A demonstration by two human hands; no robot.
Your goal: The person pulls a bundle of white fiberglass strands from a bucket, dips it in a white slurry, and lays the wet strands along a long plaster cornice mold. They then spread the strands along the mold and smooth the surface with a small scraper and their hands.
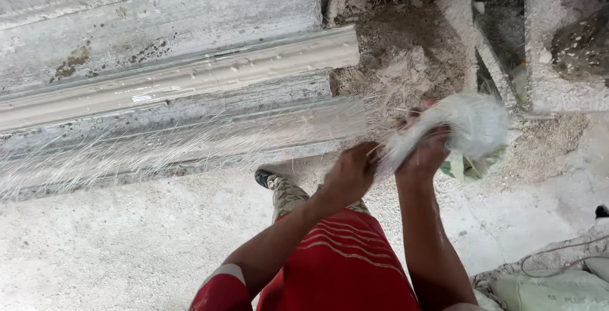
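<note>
My right hand point(424, 152) grips a white bundle of glassy fibre strands point(463, 124), held up at chest height. My left hand point(350, 173) pinches thin strands coming out of the bundle's left end. Loose white fibres point(158, 149) lie spread along a long grey moulded cornice form point(190, 83) that stretches across the left. Below the hands I see my red striped shirt point(342, 266) and a camouflage trouser leg with a dark shoe point(264, 176).
Rubble and dusty fibre waste point(406, 64) pile up behind the form's right end. Concrete blocks point(558, 45) stand at the top right. A grey-green sack point(552, 289) and a thin cable lie at the bottom right. The floor point(95, 247) is rough white plaster.
</note>
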